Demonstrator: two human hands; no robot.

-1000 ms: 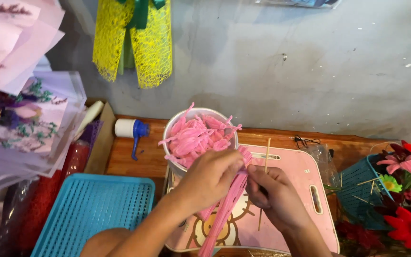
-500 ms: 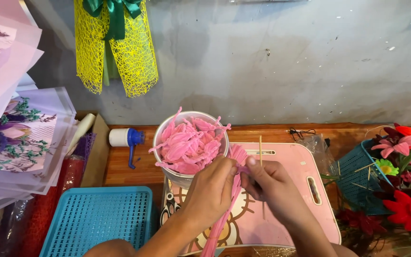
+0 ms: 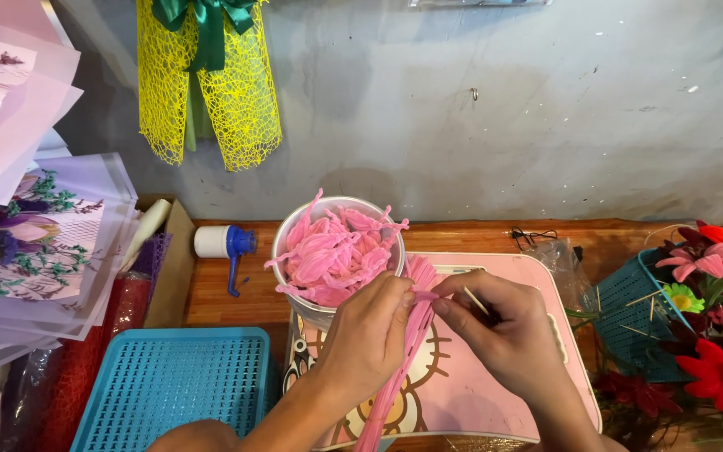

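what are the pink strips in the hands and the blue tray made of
Pink strips: likely fuzzy chenille stems, matte and soft-edged, bending in the left hand and right hand. Blue tray: looks like moulded plastic, a slightly glossy perforated grid.

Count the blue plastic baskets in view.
2. One flat blue basket sits bottom left beside the pink board; one teal basket holds flowers at right, partly hidden.

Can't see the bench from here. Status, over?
Left hand and right hand both pinching pink pipe cleaner bundle. Thin wooden stick in right hand. Bowl close behind.
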